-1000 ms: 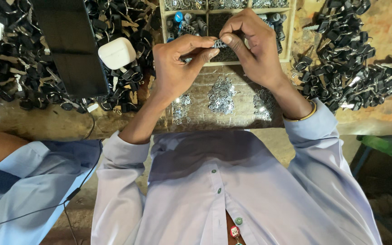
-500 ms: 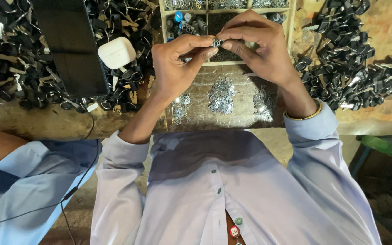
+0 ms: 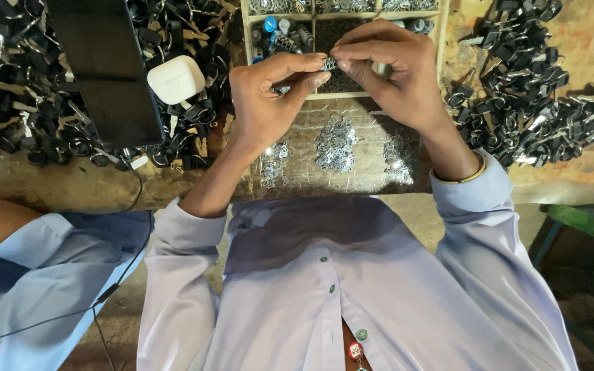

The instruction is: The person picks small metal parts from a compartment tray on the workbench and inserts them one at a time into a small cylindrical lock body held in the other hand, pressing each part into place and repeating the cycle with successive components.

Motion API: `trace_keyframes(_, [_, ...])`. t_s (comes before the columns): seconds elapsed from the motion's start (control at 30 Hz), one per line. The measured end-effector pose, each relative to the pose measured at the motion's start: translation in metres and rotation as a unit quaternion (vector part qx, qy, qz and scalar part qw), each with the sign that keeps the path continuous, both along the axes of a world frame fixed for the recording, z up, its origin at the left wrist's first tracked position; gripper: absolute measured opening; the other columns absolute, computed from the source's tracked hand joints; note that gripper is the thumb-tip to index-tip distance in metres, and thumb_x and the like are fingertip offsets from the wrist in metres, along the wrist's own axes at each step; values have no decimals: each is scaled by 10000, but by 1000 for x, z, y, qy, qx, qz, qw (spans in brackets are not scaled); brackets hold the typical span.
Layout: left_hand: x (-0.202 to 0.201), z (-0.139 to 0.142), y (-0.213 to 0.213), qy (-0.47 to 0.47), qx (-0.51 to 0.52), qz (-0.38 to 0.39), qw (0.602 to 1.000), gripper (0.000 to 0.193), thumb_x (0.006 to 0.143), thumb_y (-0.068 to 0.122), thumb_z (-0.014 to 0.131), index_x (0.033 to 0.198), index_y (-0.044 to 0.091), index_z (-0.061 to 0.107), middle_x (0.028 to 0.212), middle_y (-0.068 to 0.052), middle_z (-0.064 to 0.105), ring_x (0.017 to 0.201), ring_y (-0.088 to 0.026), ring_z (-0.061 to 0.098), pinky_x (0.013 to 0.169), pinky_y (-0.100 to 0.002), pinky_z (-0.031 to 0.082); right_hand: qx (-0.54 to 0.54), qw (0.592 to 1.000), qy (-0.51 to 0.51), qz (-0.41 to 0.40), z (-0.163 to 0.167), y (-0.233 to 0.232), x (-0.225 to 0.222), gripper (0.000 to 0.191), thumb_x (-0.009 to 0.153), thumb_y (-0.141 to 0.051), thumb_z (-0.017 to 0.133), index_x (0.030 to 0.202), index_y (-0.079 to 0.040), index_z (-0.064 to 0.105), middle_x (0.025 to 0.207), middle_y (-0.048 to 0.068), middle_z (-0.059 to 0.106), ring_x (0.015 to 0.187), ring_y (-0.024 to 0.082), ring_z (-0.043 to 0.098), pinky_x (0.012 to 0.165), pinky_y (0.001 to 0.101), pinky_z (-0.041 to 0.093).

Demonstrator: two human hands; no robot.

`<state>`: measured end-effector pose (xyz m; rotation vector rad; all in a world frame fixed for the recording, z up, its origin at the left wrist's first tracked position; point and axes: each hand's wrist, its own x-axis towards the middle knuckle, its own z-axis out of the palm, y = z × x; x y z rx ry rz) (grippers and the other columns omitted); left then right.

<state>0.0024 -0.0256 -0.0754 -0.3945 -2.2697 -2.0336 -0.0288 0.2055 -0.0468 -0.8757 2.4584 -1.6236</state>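
Pinching a small metal part [image 3: 329, 64] between both hands, left hand [image 3: 269, 96] and right hand [image 3: 397, 72], we hold it above the compartment tray [image 3: 342, 95] on the bench [image 3: 70, 182]; fitting it seems underway, calling for steady fingertip alignment.

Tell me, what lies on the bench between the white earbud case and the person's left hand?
In the head view, black clip-like parts fill the gap between the white earbud case and the left hand, which pinches a small metal piece with the right hand.
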Motion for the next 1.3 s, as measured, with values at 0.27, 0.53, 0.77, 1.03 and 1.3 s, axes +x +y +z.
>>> trace_keyframes(0.27, [-1,0,0,2,13,-5,1000,178,953,-22,815,1111,14,742,1128,-143,777,1069,-216,786,938,-304,676,71,995,26,69,18,4,-2,437,1062,103,538,1497,61,534,1404,202,614,1277,310,649,1036,369,558])
trace_keyframes(0.53, [2,1,-1,13,30,-7,999,153,982,-33,801,1119,-5,740,1115,-131,781,1016,-189,796,896,-303,687,187,977,93,37,50,46,1,198,994,17,785,1179,-36,735,1045,122,715,936,260,699,779,362,530])
trace_keyframes(0.77, [7,9,0,20,74,-21,997,164,1019,-68,787,1155,-11,712,1150,-137,768,1027,-188,786,909,-301,678,426,899,104,-4,40,59,62,172,926,-207,825,1051,-107,760,812,63,662,805,274,666,809,431,502])
trace_keyframes(1.03, [54,10,-8,83,74,4,994,140,988,-90,767,1101,-40,702,1053,-172,765,863,-158,796,673,-255,657,315,944,59,-81,2,55,132,290,897,-384,875,910,-146,709,904,22,648,929,241,548,922,450,410])
trace_keyframes(1.3, [161,17,-5,-68,37,24,997,202,957,-30,782,1127,-28,673,1135,-170,742,996,-200,763,819,-289,644,274,952,100,-96,-10,36,199,422,847,-446,901,1131,-164,766,1363,58,540,1325,336,439,1131,534,310])
